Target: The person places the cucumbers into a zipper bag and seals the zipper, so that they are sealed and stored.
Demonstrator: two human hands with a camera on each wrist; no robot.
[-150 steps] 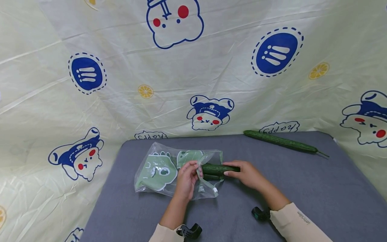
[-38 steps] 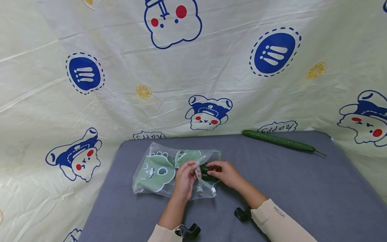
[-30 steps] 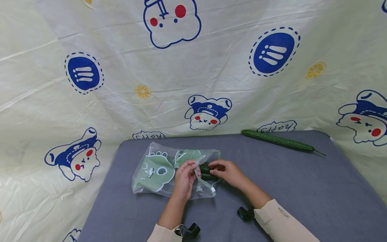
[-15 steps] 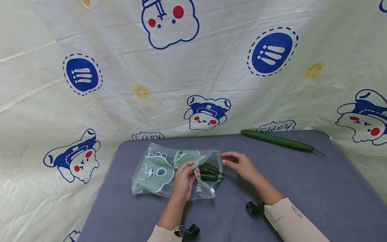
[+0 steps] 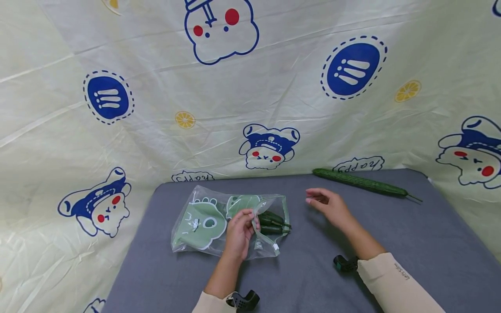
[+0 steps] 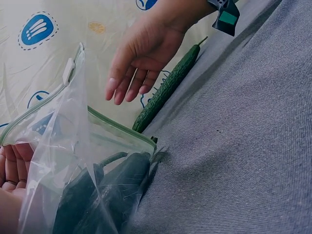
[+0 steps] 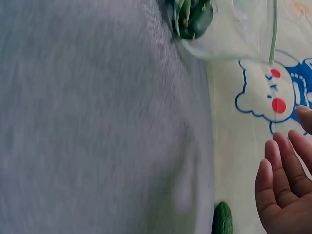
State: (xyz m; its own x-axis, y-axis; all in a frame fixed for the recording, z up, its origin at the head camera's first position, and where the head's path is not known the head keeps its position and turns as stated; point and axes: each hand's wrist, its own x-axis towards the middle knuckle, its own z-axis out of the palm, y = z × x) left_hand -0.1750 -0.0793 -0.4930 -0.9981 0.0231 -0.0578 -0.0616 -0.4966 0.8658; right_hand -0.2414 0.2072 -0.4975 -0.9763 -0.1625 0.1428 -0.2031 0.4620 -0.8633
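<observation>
A clear zip bag (image 5: 219, 221) with green frog prints lies on the grey table (image 5: 391, 243). My left hand (image 5: 240, 230) pinches the upper lip of its mouth and holds it raised. Two dark green cucumbers (image 5: 272, 222) lie inside the bag (image 6: 53, 161), their stem ends at the mouth (image 6: 117, 185). My right hand (image 5: 326, 204) hovers with relaxed fingers and holds nothing, to the right of the bag; its fingers (image 6: 131, 83) show in the left wrist view, its palm (image 7: 285, 195) in the right wrist view. Another long cucumber (image 5: 362, 182) lies at the table's far right edge (image 6: 165, 90).
A cream sheet (image 5: 235, 87) printed with blue cartoon bears and lemons hangs behind and round the table. The table's grey cloth (image 7: 97, 122) stretches between the bag and the far cucumber.
My right hand pushed a cucumber fully into the bag, let go and drew back to the right, toward the far cucumber. My left hand kept its hold on the bag's mouth.
</observation>
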